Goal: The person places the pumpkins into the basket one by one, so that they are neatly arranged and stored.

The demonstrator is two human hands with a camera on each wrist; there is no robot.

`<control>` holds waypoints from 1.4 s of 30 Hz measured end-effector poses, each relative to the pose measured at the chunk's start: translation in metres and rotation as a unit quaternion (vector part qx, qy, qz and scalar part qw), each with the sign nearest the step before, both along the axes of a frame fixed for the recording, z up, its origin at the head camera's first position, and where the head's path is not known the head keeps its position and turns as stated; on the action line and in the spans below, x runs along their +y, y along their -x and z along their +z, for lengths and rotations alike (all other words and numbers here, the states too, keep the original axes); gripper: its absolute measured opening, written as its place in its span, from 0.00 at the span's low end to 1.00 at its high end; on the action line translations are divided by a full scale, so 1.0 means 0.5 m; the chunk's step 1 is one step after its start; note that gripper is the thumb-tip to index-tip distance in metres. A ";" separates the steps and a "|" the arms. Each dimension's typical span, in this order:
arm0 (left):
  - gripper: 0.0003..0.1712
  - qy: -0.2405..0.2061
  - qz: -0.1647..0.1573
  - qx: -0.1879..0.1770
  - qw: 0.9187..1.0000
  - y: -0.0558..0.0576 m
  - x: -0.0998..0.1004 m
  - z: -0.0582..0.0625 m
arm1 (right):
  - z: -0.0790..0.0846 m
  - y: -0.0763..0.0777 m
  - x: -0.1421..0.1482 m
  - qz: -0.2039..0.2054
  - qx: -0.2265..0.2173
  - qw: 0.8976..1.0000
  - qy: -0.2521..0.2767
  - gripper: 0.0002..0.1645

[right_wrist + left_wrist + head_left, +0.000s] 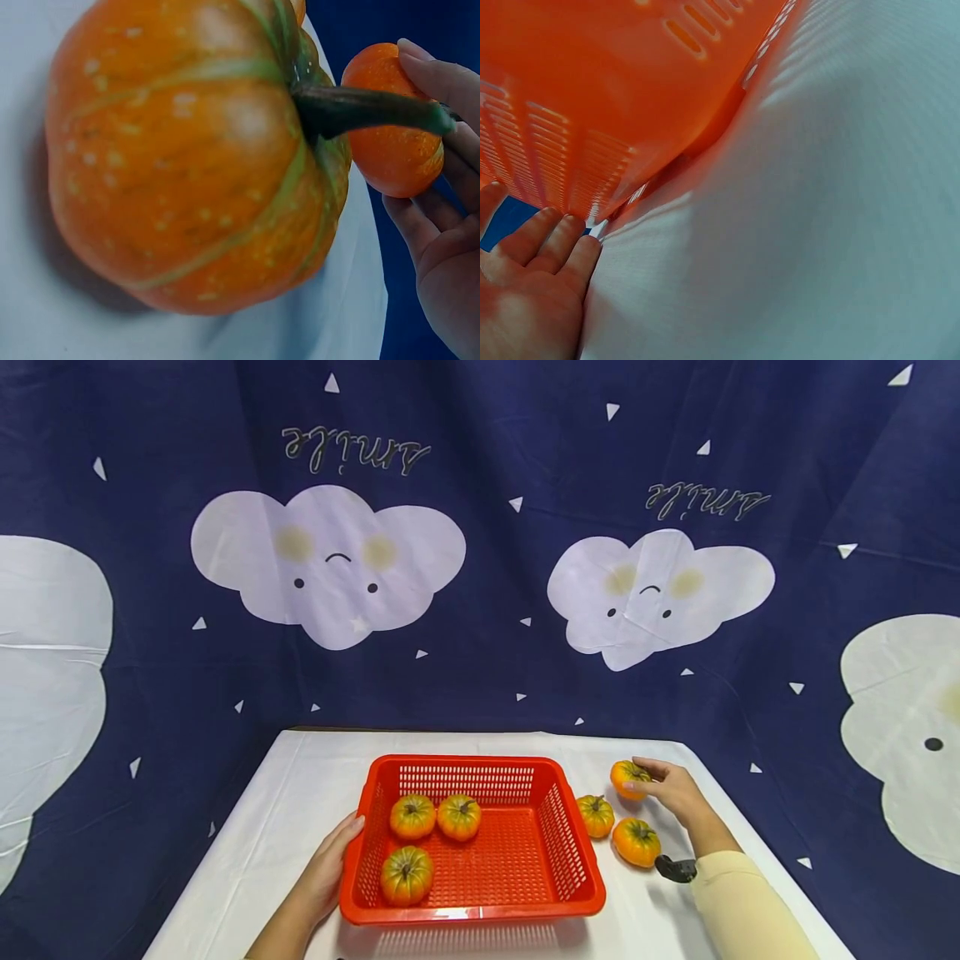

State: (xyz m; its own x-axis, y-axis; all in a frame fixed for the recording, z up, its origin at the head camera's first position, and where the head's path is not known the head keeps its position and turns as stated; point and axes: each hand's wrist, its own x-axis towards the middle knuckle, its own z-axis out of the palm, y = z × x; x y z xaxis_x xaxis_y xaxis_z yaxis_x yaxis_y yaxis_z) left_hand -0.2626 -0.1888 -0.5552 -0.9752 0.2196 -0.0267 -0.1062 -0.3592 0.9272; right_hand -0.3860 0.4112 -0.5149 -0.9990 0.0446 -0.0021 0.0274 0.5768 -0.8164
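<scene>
My right hand [675, 789] holds a small orange pumpkin [627, 779] at the far right of the table, thumb on one side and fingers on the other in the right wrist view. Close to that hand lie two more pumpkins: one large in the right wrist view [195, 165], with a dark stem, and a greener one [596, 816] beside the basket wall. My left hand [327, 868] touches the left side of the red plastic basket [468, 912], its fingers [555, 244] extended against the slotted wall. Three pumpkins [407, 876] sit in the basket's left half.
A white cloth [255, 860] covers the table under the basket. Behind it hangs a dark blue curtain [495, 610] with printed clouds and small triangles. The black wrist strap [677, 868] on the right arm is near the front pumpkin.
</scene>
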 end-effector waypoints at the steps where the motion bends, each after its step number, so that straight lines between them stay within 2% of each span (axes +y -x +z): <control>1: 0.38 0.001 0.003 -0.002 1.000 0.000 0.000 0.000 | 0.000 0.000 -0.001 0.002 0.002 1.000 0.000 0.53; 13: 0.38 0.000 0.012 -0.004 1.000 -0.005 0.002 -0.001 | 0.021 0.002 -0.024 0.005 0.015 1.000 0.020 0.52; 28: 0.36 -0.007 0.016 0.001 1.000 -0.004 0.005 0.005 | 0.067 0.018 -0.089 0.068 0.062 0.995 0.036 0.44; 35: 0.38 -0.006 -0.001 0.007 1.000 -0.005 0.004 0.005 | 0.083 0.016 -0.120 0.086 0.060 0.993 0.062 0.41; 42: 0.39 -0.002 -0.001 0.020 1.000 -0.004 0.000 0.002 | 0.094 0.020 -0.146 0.097 0.057 0.991 0.069 0.41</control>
